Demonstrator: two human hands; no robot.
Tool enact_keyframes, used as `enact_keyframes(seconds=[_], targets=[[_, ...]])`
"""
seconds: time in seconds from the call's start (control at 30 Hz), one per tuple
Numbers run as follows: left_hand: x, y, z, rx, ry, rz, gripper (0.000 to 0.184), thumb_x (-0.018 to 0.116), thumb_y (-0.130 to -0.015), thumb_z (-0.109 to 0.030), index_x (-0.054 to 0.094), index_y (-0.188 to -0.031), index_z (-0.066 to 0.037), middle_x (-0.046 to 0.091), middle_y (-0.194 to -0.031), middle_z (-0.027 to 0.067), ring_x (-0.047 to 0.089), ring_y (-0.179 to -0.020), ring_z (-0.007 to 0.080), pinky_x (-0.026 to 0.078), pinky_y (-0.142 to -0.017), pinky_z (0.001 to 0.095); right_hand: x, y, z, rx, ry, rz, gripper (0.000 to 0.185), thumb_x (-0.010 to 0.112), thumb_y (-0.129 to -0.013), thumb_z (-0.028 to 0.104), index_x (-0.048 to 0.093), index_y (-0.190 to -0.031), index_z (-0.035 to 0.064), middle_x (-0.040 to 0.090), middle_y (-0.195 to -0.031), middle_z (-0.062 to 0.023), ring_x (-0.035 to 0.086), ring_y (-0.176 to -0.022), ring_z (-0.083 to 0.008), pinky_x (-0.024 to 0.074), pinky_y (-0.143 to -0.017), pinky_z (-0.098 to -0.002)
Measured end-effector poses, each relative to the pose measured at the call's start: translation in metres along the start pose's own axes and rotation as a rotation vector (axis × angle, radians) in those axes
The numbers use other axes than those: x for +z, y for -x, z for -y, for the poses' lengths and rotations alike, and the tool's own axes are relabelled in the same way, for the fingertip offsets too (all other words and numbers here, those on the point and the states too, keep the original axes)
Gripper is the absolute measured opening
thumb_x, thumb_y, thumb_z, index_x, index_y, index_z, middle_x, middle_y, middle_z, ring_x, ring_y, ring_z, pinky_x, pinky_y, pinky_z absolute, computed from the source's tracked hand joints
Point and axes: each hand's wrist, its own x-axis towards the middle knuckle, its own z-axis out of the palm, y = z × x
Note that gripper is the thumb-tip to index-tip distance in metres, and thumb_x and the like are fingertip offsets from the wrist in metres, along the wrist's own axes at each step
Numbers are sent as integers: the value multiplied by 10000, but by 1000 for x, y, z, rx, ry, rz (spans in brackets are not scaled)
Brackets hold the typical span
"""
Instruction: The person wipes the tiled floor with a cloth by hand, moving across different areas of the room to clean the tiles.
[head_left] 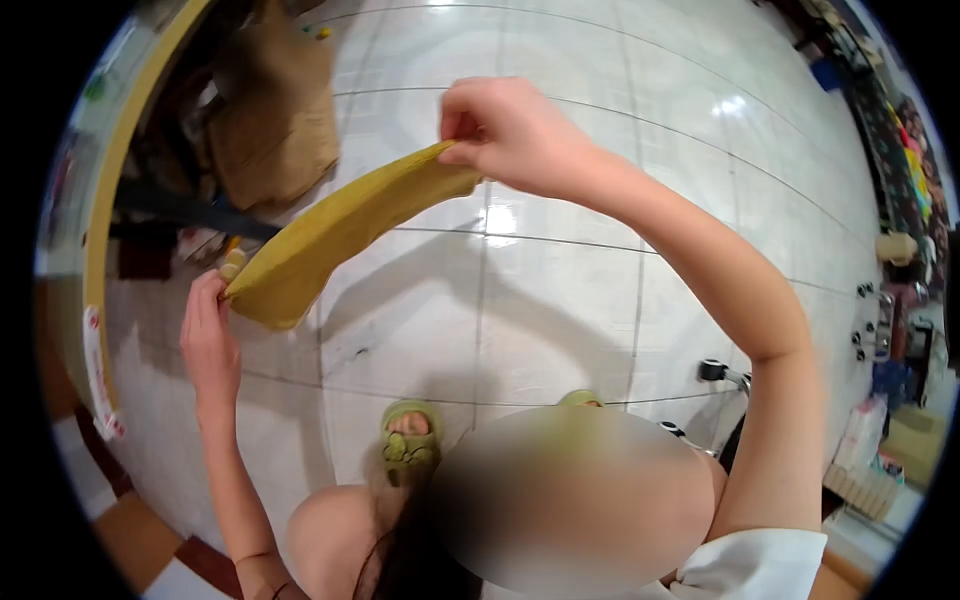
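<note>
A mustard-yellow cloth (345,225) is stretched through the air between my two hands, slanting up from left to right, with its lower edge sagging. My left hand (212,330) pinches the lower left corner, fingers closed. At the upper right end, my right hand (515,135) grips the other corner between thumb and fingers. Below the cloth lies a tiled floor (560,310), where the shadow of my arms falls. What the cloth is for its full shape cannot be made out, as it is partly folded.
A yellow-edged table (98,240) stands at the left, with brown cardboard (285,145) beyond it. My foot in a green slipper (410,445) rests on the floor. Black chair casters (712,370) are at the right. Assorted goods line the far right side.
</note>
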Motion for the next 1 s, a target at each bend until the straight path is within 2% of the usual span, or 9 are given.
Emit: enact_keyframes(seconds=[0.2, 0.3, 0.47, 0.5, 0.6, 0.7, 0.8, 0.83, 1.0], targets=[[18, -118, -109, 380, -12, -88, 213, 556, -779, 72, 517, -961, -32, 528, -903, 114, 535, -859, 298, 444, -721, 389, -93, 112, -41, 300, -20, -289, 129, 702, -802, 60, 588, -805, -1, 627, -757, -37, 628, -750, -121, 517, -721, -268], [39, -187, -163, 589, -30, -177, 178, 563, -789, 28, 533, -946, -50, 539, -898, 94, 534, -861, 280, 448, -718, 375, -131, 158, -73, 434, -26, -438, 130, 711, -780, 86, 648, -842, -10, 658, -725, -71, 617, -676, -128, 488, -630, -271], [169, -299, -278, 791, 157, -66, 339, 523, -765, 29, 521, -1090, -68, 573, -1016, 131, 563, -966, 331, 497, -789, 413, -187, 199, -215, 632, 237, -484, 165, 719, -742, 164, 705, -813, 15, 673, -724, -91, 626, -684, -165, 485, -629, -304], [208, -311, -305, 752, 137, 31, 394, 546, -749, 36, 510, -1124, -82, 551, -1121, 131, 556, -986, 350, 509, -772, 426, -184, 207, -253, 657, 313, -502, 192, 700, -736, 180, 707, -848, 24, 681, -755, -128, 652, -726, -238, 505, -666, -350], [302, -288, -371, 608, 86, 229, 480, 555, -793, -20, 497, -1258, -128, 485, -1286, 135, 544, -1079, 331, 530, -769, 430, -138, 238, -370, 918, 743, -326, 470, 671, -752, 202, 573, -1184, 45, 541, -1244, -181, 559, -1066, -366, 467, -910, -429], [369, -249, -417, 546, 127, 352, 413, 528, -837, -72, 518, -1248, -112, 479, -1310, 151, 509, -1150, 336, 509, -850, 447, -74, 234, -374, 942, 746, -324, 476, 613, -815, 202, 515, -1249, 36, 498, -1305, -164, 476, -1193, -361, 429, -971, -462], [411, -230, -434, 608, 166, 251, 406, 520, -849, -70, 517, -1254, -95, 462, -1347, 162, 456, -1239, 344, 446, -966, 458, -27, 237, -401, 811, 643, -439, 458, 535, -884, 252, 479, -1324, 134, 427, -1407, -106, 344, -1328, -359, 295, -1050, -563], [418, -234, -441, 536, 155, 342, 477, 530, -867, -138, 475, -1340, -174, 336, -1469, 149, 304, -1361, 358, 274, -1098, 525, -22, 236, -397, 832, 608, -411, 485, 522, -900, 296, 449, -1361, 165, 390, -1444, -99, 299, -1358, -359, 246, -1071, -583], [436, -229, -432, 454, 193, 311, 493, 449, -929, -408, 374, -1415, -380, 157, -1566, 84, 110, -1432, 365, 83, -1094, 656, 2, 235, -403, 865, 697, -353, 594, 451, -917, 502, 294, -1464, 332, 195, -1558, -62, 90, -1439, -354, 73, -1093, -655]])
